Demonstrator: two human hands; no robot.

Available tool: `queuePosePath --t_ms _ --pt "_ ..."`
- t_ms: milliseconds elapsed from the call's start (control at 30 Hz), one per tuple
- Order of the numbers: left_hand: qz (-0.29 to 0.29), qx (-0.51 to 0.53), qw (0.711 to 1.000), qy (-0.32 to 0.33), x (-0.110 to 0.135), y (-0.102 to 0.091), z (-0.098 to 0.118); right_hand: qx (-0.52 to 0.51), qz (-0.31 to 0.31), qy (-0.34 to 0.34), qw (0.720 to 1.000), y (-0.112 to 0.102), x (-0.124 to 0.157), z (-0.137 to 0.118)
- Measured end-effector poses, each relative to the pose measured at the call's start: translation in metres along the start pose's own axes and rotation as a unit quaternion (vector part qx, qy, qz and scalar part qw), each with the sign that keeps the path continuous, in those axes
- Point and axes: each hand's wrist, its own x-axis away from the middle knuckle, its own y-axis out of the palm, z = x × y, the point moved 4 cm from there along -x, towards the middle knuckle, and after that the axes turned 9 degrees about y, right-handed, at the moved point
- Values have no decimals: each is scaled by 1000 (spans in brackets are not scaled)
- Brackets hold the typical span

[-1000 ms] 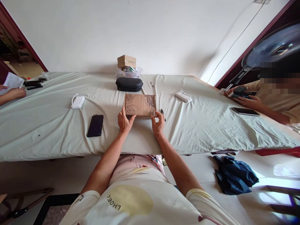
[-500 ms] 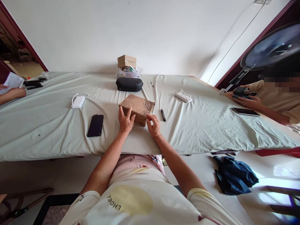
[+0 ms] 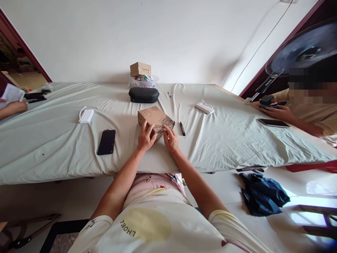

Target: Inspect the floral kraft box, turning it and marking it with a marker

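A small brown cardboard box (image 3: 155,118) with swirl drawings lies on the cloth-covered table (image 3: 52,140), turned at an angle. My left hand (image 3: 145,138) rests on its near left side with the fingers curled onto the box. On the near right corner sits my right hand (image 3: 171,140), fingers pressed to the cardboard. Both hands grip the box between them. A black marker pen (image 3: 182,128) lies just right of the box.
A black phone (image 3: 106,141) and a white case (image 3: 86,115) lie to the left. Behind the box are a black case (image 3: 143,95) and a tub (image 3: 143,81) topped by another small box. Other people's hands work at the far left and at the right, near a phone (image 3: 273,123).
The box has been turned from square-on to an angle, and both hands have shifted closer together on its near side. The view has drifted slightly.
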Motion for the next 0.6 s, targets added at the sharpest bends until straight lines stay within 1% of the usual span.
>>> queuePosePath --t_ms 100,167,267,333,400,467,533,600 --pt "15 9 1000 -3 0 -1 -2 25 42 74 996 -8 -5 17" --pt "22 14 1000 -11 0 -2 -3 41 72 109 991 -13 -6 26" --pt "23 26 999 -26 -1 -3 -6 36 112 131 984 -20 -8 33" --pt "23 35 999 -33 -1 -3 -9 7 118 140 983 -22 -8 35" --pt "26 39 998 -43 -1 -3 -13 -32 93 143 985 -20 -9 35" --pt "40 25 997 -68 -1 -5 -18 -68 46 132 988 -15 -8 33" --pt "62 -10 993 -104 -1 -9 -23 -93 0 101 990 -9 -6 27" --pt "78 -57 987 -129 -2 -15 -24 -109 -38 57 992 -3 -2 18"
